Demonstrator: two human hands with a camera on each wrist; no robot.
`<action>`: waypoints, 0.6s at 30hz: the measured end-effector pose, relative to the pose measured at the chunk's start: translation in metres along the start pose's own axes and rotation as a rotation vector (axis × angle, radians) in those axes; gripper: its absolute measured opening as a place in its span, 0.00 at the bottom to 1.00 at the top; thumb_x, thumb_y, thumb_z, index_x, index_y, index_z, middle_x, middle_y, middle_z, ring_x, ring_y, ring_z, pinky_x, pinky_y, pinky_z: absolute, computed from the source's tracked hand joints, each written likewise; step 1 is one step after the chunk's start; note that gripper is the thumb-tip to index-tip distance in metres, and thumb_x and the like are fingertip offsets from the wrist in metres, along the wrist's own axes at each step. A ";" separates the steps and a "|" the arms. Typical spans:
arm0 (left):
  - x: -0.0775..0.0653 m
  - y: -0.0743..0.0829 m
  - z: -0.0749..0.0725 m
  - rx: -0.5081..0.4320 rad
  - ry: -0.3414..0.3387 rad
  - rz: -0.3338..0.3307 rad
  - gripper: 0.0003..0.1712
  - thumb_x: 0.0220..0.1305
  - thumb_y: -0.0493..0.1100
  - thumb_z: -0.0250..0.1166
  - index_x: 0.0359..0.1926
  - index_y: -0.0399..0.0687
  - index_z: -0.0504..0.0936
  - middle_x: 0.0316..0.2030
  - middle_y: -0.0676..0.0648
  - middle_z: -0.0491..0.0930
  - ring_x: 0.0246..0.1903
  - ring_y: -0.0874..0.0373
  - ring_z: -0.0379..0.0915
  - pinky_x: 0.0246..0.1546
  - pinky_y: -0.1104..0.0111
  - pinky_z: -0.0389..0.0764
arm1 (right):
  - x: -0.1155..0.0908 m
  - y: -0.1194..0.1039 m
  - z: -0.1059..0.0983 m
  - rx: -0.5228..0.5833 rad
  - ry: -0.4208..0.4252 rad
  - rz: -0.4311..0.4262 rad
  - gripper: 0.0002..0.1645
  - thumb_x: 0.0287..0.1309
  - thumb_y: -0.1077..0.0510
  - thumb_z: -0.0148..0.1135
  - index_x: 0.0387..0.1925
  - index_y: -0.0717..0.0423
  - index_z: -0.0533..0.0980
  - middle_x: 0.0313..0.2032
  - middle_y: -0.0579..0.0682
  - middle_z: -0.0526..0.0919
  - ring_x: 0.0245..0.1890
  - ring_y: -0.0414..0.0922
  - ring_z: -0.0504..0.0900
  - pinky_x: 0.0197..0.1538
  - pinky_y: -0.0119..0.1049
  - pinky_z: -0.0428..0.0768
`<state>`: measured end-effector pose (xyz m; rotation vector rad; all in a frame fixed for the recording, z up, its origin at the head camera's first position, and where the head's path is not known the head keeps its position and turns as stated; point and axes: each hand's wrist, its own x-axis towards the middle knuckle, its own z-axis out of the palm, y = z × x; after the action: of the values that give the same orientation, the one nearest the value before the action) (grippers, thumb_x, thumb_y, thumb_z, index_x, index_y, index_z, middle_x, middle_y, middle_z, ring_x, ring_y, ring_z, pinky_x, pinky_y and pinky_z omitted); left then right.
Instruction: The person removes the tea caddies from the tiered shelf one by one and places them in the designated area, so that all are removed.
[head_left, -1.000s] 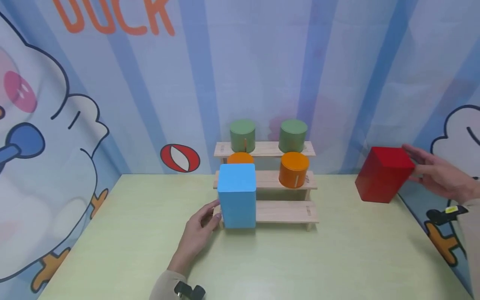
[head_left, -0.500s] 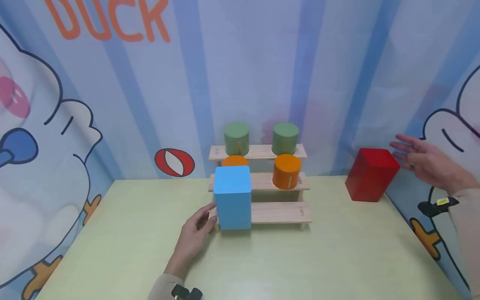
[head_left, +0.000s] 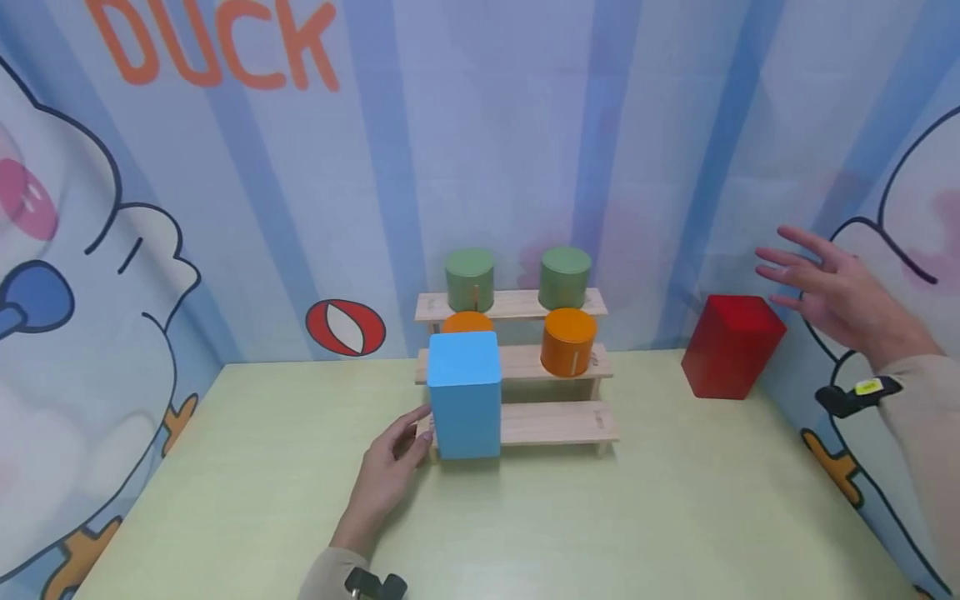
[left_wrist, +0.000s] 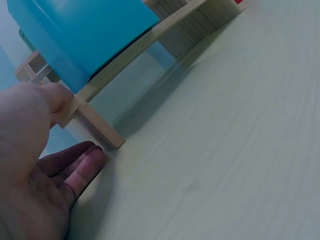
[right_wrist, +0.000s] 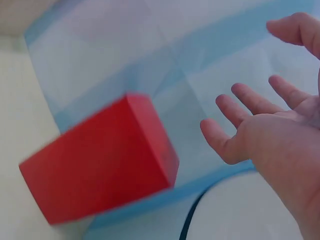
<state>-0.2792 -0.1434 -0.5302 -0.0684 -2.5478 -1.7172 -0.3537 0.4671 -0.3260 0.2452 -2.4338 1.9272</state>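
My left hand is at the left end of a three-tier wooden step shelf, thumb and forefinger gripping the end of its lowest board. Its other fingers lie loosely curled beside the front leg. A tall blue block stands upright on that board, right beside this hand. To the right, a red block stands alone at the back of the table. Apart from it, up and to its right, is my right hand, with fingers spread and nothing held.
Two green cylinders stand on the top board. The middle board carries an orange cylinder at right and another orange cylinder partly hidden behind the blue block. A printed blue curtain borders the table.
My right hand has let go of the red block and risen away from it, fingers spreading. The left hand has stayed at the shelf's end. The head view has shifted slightly.
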 end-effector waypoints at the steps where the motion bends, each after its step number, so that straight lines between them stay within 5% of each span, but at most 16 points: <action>1: 0.000 0.000 0.000 0.000 -0.001 -0.001 0.26 0.85 0.48 0.65 0.78 0.69 0.79 0.71 0.44 0.81 0.67 0.47 0.79 0.70 0.47 0.80 | -0.001 -0.004 0.003 0.038 -0.008 -0.011 0.49 0.86 0.56 0.56 0.92 0.31 0.42 0.90 0.52 0.46 0.76 0.44 0.64 0.69 0.37 0.81; 3: 0.001 0.000 0.001 0.003 -0.005 -0.002 0.26 0.85 0.49 0.65 0.78 0.69 0.79 0.72 0.44 0.81 0.68 0.47 0.79 0.70 0.47 0.81 | -0.002 -0.012 0.010 0.108 -0.024 -0.033 0.49 0.85 0.58 0.58 0.91 0.32 0.45 0.89 0.54 0.48 0.72 0.41 0.68 0.55 0.30 0.85; 18: 0.000 0.000 0.002 -0.011 -0.015 -0.014 0.26 0.85 0.49 0.64 0.79 0.68 0.78 0.76 0.43 0.76 0.76 0.41 0.72 0.75 0.45 0.77 | -0.017 -0.079 0.102 0.318 -0.098 -0.147 0.52 0.81 0.57 0.63 0.90 0.26 0.46 0.86 0.55 0.58 0.78 0.50 0.69 0.59 0.43 0.90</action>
<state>-0.2796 -0.1411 -0.5308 -0.0646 -2.5548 -1.7424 -0.3186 0.3529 -0.2759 0.5221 -2.0806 2.2729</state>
